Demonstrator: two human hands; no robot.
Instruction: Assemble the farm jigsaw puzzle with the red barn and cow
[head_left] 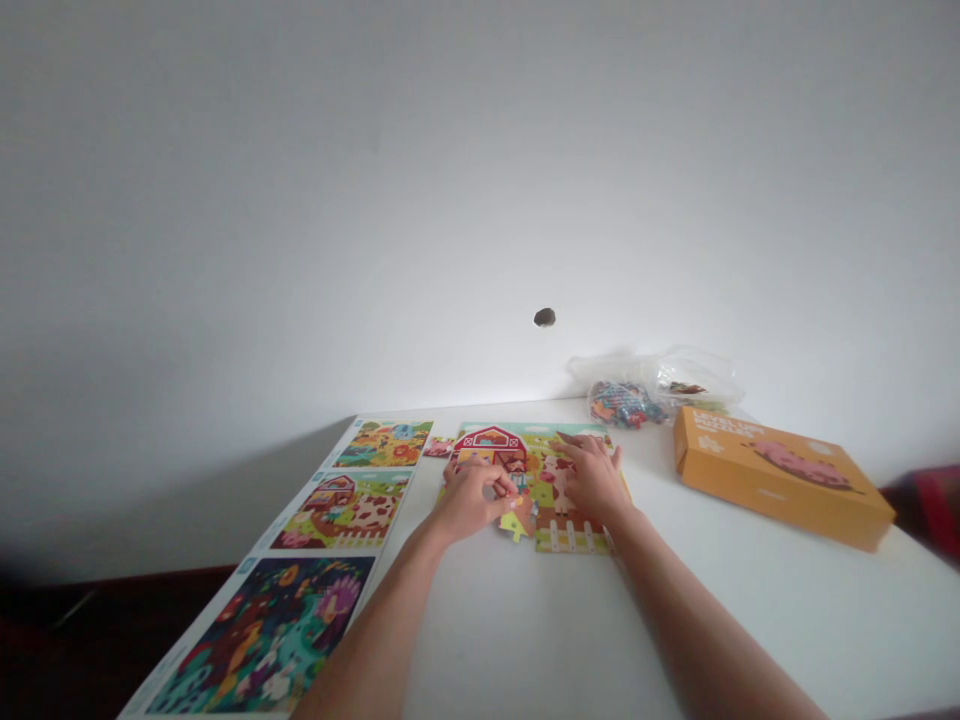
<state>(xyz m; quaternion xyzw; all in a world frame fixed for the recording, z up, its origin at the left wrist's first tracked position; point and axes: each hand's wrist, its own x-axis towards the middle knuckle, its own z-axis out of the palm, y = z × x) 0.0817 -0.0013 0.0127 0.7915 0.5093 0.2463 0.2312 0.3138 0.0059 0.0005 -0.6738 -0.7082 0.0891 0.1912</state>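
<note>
White worktop [525, 640], orange box [784, 478] at right, plastic bag [622, 400] behind it, picture sheets [300, 590] at left. Farm puzzle [544, 480] mid-frame: R hand [592, 478] flat on it, grip apart; L hand [469, 500] grip together at its edge, can't tell if clamped on anything; yellow piece [514, 525] just below.

A partly assembled farm jigsaw puzzle [541, 495] lies flat, showing a red barn [491, 445], a cow [551, 472] and a white picket fence [570, 537], its lower left edge ragged. The right hand [594, 478] rests spread on it beside the cow. The left hand [471, 498] bunches its fingertips [510, 485] below the barn, just above a loose yellow piece [513, 525], while a small pink-and-red piece [439, 447] lies just beyond the puzzle's left edge
</note>
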